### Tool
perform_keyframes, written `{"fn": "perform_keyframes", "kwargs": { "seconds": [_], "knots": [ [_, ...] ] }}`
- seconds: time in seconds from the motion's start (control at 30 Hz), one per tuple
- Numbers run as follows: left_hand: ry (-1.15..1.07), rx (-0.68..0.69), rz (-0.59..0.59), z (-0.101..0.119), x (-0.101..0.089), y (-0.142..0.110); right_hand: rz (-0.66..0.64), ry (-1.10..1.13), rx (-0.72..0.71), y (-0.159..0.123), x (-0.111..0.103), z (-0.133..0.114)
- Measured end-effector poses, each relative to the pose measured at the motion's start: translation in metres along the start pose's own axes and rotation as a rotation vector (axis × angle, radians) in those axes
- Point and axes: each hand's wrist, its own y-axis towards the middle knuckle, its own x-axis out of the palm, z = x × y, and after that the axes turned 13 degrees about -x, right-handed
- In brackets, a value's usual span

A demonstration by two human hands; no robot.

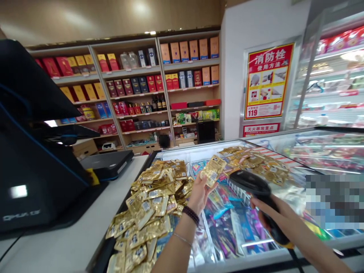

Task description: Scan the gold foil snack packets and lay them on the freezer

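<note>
Gold foil packet (214,170), flat and rectangular, with a pale barcode patch facing the wearer, is up in the left hand (200,193), tilted, above a glass-topped white chest freezer (196,151). Left hand: thumb and fingers pinched together on the packet's lower end, rest of the packet sticking out free. Dark beaded bracelet (191,215) and a thin light bracelet (182,238) on that wrist. Right hand (277,212) is wrapped round the grip of a black handheld barcode scanner (251,182), cable trailing below; scanner head points left, just beside the packet, exact gap can't be told. Large loose heap of gold foil packets (153,197) on the freezer's left side, left of the left hand, overlapping at all angles. Second spread of gold-brown packets (258,161) on the far right part of the glass, behind the scanner. Under the glass: colourful wrapped goods (236,223), including a turquoise pack (223,211), in sections split by white dividers. Left of the freezer, a pale grey tabletop (71,246) carries a bulky black checkout machine (31,189) and a flat black device (106,163) near its far end. Background: wooden shelves (160,68) with boxes and bottles, red-and-yellow poster (267,83) on a white wall, lit display cabinet (338,76) at right, contents blurred.
</note>
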Motion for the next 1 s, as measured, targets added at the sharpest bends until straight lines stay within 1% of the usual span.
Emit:
{"fn": "perform_keyframes", "kwargs": {
  "seconds": [0.1,0.2,0.33,0.5,0.63,0.83,1.0],
  "knots": [
    [0.015,0.015,0.028,0.002,-0.004,0.003,-0.044,-0.169,-0.053,-0.002,0.009,-0.012],
    [0.01,0.028,0.039,0.0,-0.009,0.007,-0.054,-0.259,-0.062,-0.006,0.019,-0.019],
    [-0.002,0.027,0.072,0.0,-0.017,0.01,-0.062,-0.286,-0.063,-0.013,0.034,-0.024],
    [-0.052,-0.027,0.109,0.007,-0.021,0.009,-0.055,-0.294,-0.053,-0.02,0.046,-0.031],
    [-0.077,-0.038,0.135,0.01,-0.022,0.01,-0.061,-0.317,-0.05,-0.024,0.05,-0.035],
    [-0.025,0.002,0.109,0.011,-0.023,0.01,-0.084,-0.349,-0.057,-0.027,0.05,-0.033],
    [0.011,-0.009,0.081,0.014,-0.025,0.007,-0.085,-0.349,-0.054,-0.027,0.047,-0.026]
  ]
}}
